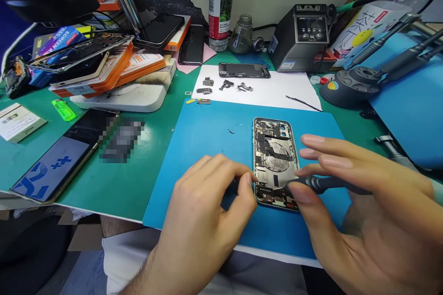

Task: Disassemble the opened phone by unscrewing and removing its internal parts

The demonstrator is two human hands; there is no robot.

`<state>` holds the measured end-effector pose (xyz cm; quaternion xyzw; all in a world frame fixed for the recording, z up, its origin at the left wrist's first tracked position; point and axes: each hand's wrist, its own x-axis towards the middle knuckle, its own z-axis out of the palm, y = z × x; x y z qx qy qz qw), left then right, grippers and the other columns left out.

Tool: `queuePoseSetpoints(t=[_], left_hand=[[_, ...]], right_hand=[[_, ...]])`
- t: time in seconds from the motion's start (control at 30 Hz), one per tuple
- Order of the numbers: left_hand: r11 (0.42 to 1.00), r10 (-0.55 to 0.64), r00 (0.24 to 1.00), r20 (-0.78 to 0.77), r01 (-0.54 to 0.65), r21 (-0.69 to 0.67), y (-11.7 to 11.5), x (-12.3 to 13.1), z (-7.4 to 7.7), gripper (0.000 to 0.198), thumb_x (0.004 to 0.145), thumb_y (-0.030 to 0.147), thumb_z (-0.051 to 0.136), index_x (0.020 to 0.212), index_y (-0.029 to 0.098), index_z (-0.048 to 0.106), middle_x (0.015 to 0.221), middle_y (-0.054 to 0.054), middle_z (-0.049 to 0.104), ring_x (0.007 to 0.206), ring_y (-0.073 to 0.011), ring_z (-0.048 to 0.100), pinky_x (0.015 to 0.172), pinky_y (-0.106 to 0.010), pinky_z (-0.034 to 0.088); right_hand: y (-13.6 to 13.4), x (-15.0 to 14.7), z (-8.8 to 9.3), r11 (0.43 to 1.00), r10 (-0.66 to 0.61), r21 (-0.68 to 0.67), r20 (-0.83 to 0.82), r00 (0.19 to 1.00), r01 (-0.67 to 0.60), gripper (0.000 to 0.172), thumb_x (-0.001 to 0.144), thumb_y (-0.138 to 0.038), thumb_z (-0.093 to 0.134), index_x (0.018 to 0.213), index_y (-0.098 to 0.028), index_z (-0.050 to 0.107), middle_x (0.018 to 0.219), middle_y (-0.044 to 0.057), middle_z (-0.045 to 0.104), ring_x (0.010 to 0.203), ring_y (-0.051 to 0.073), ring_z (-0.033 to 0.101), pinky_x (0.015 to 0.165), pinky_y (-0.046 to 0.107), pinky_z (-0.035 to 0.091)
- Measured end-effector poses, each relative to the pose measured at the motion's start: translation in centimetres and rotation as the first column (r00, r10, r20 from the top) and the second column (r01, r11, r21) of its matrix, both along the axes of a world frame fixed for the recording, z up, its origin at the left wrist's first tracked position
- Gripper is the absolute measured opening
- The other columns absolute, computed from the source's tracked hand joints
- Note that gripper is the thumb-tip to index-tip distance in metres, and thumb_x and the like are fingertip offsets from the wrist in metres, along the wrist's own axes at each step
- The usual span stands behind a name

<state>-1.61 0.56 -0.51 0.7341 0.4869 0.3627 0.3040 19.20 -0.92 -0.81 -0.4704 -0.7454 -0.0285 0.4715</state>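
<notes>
An opened smartphone (273,166) lies on the blue mat, its circuit boards, flex cables and a round silver coil area exposed. At its lower left edge, my left hand (211,212) has thumb and index finger pinched together, the index fingertip touching or almost touching the frame. Whether anything is between those fingers is hidden. My right hand (360,207) holds a dark pen-shaped tool (320,184) with a ribbed grip between thumb and fingers. The tool's thin tip points left over the phone's lower end. My right fingers cover part of the phone's right side.
White paper (277,85) behind the blue mat (194,147) bears a phone screen (244,70) and several small parts. A soldering station (299,37) and tool holder (356,85) stand back right. Stacked boxes (114,71) and another phone (65,156) are left; a bottle (220,18) stands behind.
</notes>
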Motion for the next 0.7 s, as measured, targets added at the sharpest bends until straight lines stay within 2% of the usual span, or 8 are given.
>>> queuePoseSetpoints(t=[0.13, 0.2, 0.33, 0.47, 0.53, 0.7], left_hand=[[1.0, 0.011, 1.0, 0.001, -0.011, -0.003, -0.1, 0.0, 0.1, 0.023, 0.111, 0.018, 0.057, 0.095, 0.023, 0.073, 0.09, 0.003, 0.073, 0.086, -0.0164, 0.064, 0.078, -0.034, 0.043], [1.0, 0.015, 1.0, 0.022, -0.015, 0.001, -0.1, 0.0, 0.1, 0.023, 0.111, 0.017, 0.057, 0.095, 0.023, 0.073, 0.09, 0.004, 0.073, 0.085, -0.0159, 0.064, 0.077, -0.034, 0.043], [1.0, 0.022, 0.999, 0.046, -0.021, -0.007, 0.0, 0.0, 0.1, 0.022, 0.11, 0.018, 0.058, 0.094, 0.023, 0.073, 0.089, 0.004, 0.072, 0.084, -0.0154, 0.064, 0.076, -0.033, 0.043], [1.0, 0.021, 0.999, 0.048, -0.021, -0.008, 0.1, 0.0, 0.0, 0.022, 0.11, 0.016, 0.058, 0.095, 0.023, 0.073, 0.089, 0.004, 0.072, 0.084, -0.0154, 0.064, 0.076, -0.033, 0.043], [1.0, 0.022, 0.999, 0.05, -0.022, -0.006, 0.1, 0.0, 0.0, 0.022, 0.11, 0.016, 0.058, 0.095, 0.023, 0.073, 0.089, 0.004, 0.073, 0.084, -0.0153, 0.064, 0.076, -0.034, 0.043], [1.0, 0.02, 0.999, 0.047, -0.019, -0.008, 0.0, 0.0, 0.0, 0.021, 0.109, 0.016, 0.059, 0.096, 0.023, 0.074, 0.089, 0.004, 0.073, 0.085, -0.0153, 0.064, 0.076, -0.034, 0.043]], right_hand=[[0.4, 0.2, -0.1, 0.995, 0.078, 0.062, 0.011, 0.997, -0.078, 0.057, 0.086, -0.01, 0.084, 0.14, -0.024, 0.071, 0.134, 0.008, 0.08, 0.122, 0.03, 0.078, 0.105, 0.044, 0.064], [0.5, 0.1, 0.0, 0.995, 0.045, 0.086, 0.062, 0.997, -0.05, 0.057, 0.083, -0.01, 0.089, 0.136, -0.023, 0.072, 0.129, 0.009, 0.081, 0.12, 0.029, 0.078, 0.103, 0.042, 0.064], [0.3, -0.2, 0.4, 0.998, -0.041, 0.051, 0.11, 0.993, 0.035, 0.054, 0.09, -0.007, 0.083, 0.136, -0.031, 0.071, 0.121, 0.004, 0.079, 0.11, 0.025, 0.077, 0.102, 0.042, 0.064], [-0.1, 0.2, 0.0, 0.999, 0.004, -0.049, -0.049, 0.999, -0.006, 0.068, 0.086, -0.005, 0.086, 0.142, -0.038, 0.071, 0.117, -0.002, 0.081, 0.098, 0.023, 0.078, 0.096, 0.045, 0.067], [-0.4, 0.5, -0.4, 0.994, 0.039, -0.092, -0.128, 0.991, -0.051, 0.072, 0.084, -0.003, 0.085, 0.144, -0.041, 0.071, 0.119, -0.002, 0.082, 0.099, 0.026, 0.079, 0.094, 0.047, 0.067], [-0.6, 0.9, -0.9, 0.989, 0.059, -0.125, -0.129, 0.99, -0.075, 0.073, 0.091, -0.007, 0.074, 0.157, -0.036, 0.065, 0.134, 0.004, 0.08, 0.11, 0.029, 0.083, 0.104, 0.05, 0.068]])
